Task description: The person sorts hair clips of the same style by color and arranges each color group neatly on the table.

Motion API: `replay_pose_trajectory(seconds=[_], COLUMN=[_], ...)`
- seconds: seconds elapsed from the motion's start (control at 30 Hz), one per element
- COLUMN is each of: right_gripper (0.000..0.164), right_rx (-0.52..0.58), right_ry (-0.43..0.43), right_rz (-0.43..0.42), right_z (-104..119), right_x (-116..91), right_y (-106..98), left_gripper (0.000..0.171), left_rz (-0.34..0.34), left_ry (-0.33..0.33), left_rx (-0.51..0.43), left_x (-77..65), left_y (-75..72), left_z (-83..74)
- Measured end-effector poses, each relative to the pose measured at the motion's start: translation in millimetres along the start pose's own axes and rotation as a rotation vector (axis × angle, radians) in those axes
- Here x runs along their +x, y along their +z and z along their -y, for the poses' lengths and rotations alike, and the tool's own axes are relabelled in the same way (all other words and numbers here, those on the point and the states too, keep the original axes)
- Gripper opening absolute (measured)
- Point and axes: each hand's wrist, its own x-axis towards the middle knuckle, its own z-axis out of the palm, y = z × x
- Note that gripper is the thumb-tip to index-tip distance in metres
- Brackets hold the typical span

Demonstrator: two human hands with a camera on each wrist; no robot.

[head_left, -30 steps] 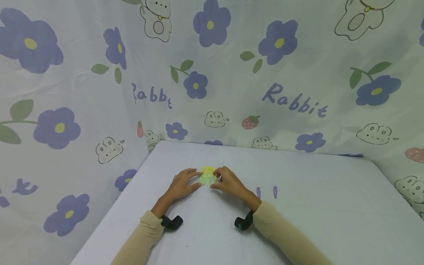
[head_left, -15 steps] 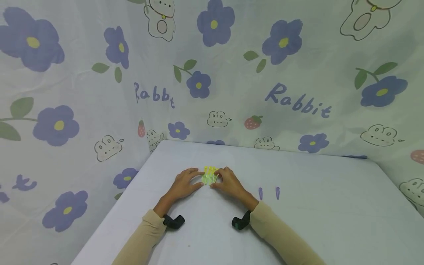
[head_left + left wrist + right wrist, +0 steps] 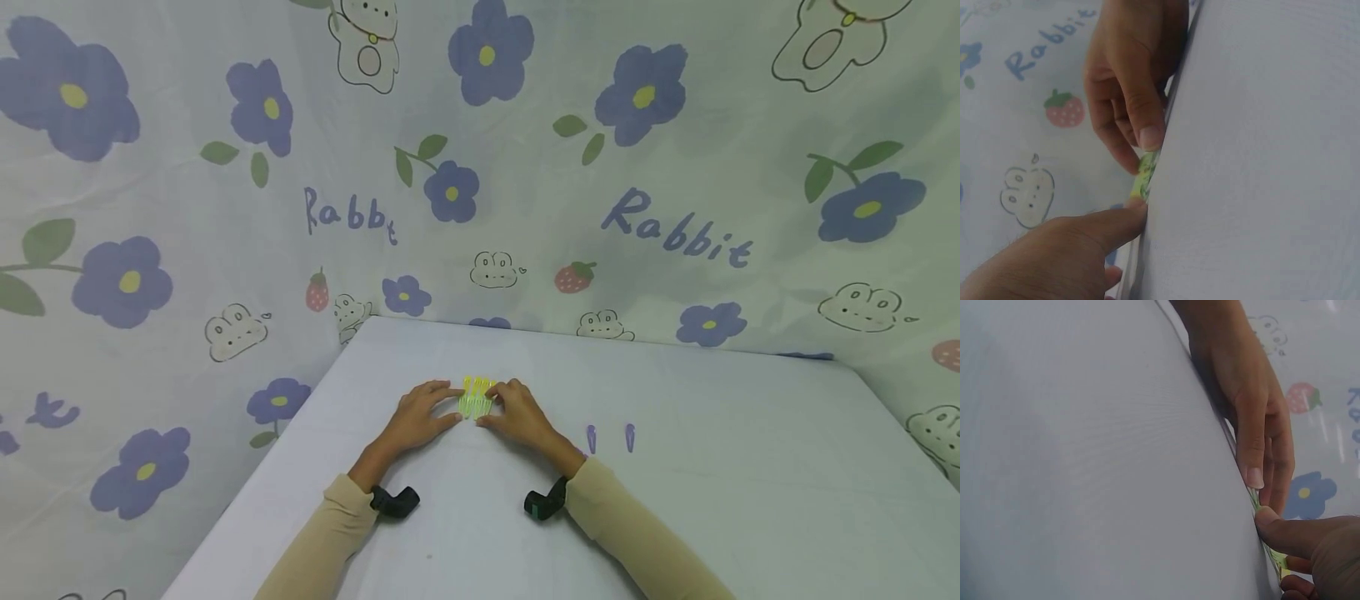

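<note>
Yellow hair clips (image 3: 477,383) lie in a row on the white table, directly behind a row of light green hair clips (image 3: 474,407). My left hand (image 3: 420,417) touches the left end of the rows with thumb and index finger, both fairly straight. On the right end, my right hand (image 3: 520,414) pinches a green clip between thumb and bent index finger. Both wrist views show the thumbs close together at the clips, with a green clip (image 3: 1145,172) between the hands in the left wrist view. Fingers partly cover the rows' ends.
Two purple hair clips (image 3: 592,438) lie apart on the table (image 3: 720,483), right of my right wrist. A patterned cloth (image 3: 525,208) with flowers and rabbits hangs behind and at the sides. Black wrist cameras (image 3: 395,502) sit on both wrists.
The green clip at my right hand has moved left, against the others in its row. My right hand shifted slightly left with it; the left hand stays in place. The view turned slightly.
</note>
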Motion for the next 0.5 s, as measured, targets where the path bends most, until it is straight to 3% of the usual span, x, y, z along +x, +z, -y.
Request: replay_pose_trajectory(seconds=[0.5], right_gripper=[0.051], right_rx=[-0.013], right_ry=[-0.009], right_rz=[-0.005], right_z=[-4.7], right_x=[-0.5], right_y=[4.6], left_gripper=[0.045], left_rz=[0.001], left_ry=[-0.006], left_rx=[-0.015], left_x=[-2.9], left_y=[-1.6], left_z=[-2.5])
